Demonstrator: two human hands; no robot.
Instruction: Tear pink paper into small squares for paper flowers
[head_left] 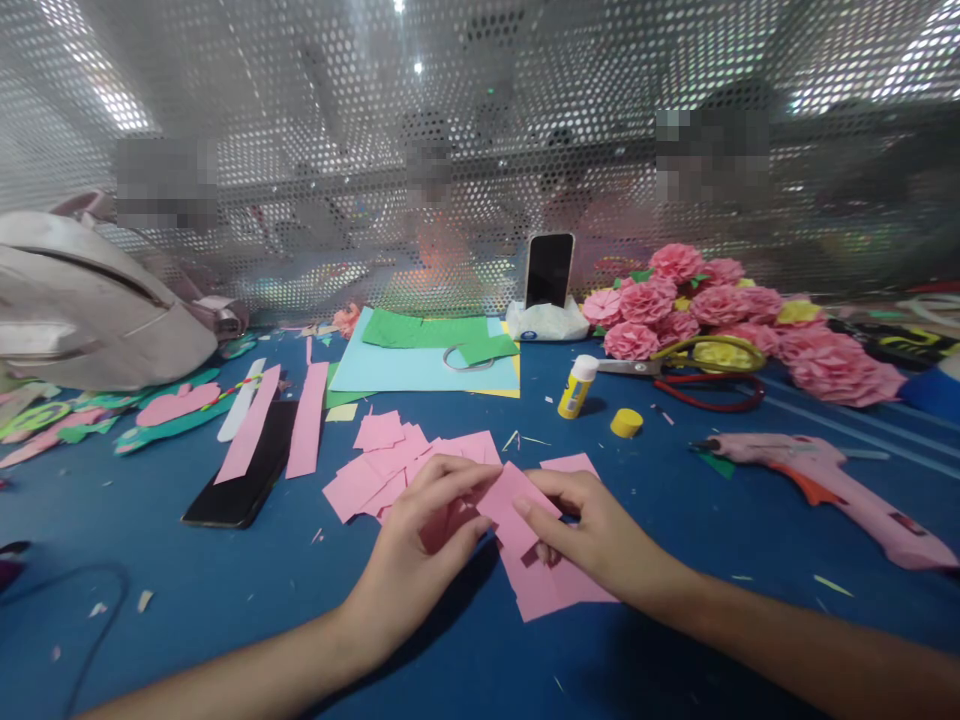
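Note:
My left hand [424, 545] and my right hand [592, 530] meet over a small pink paper square [514, 510], both pinching it by its edges just above the blue table [225, 620]. More pink paper squares [390, 460] lie scattered behind and under my hands, with a few [551, 585] below my right hand.
A glue stick [576, 386] and its yellow cap [626, 422] stand behind. Scissors [690, 365], pink paper flowers [697, 300], a pink glue gun [832, 490], coloured paper sheets [424, 355], a propped phone [549, 268], a black phone [244, 480] with pink strips, and a bag [90, 300] surround.

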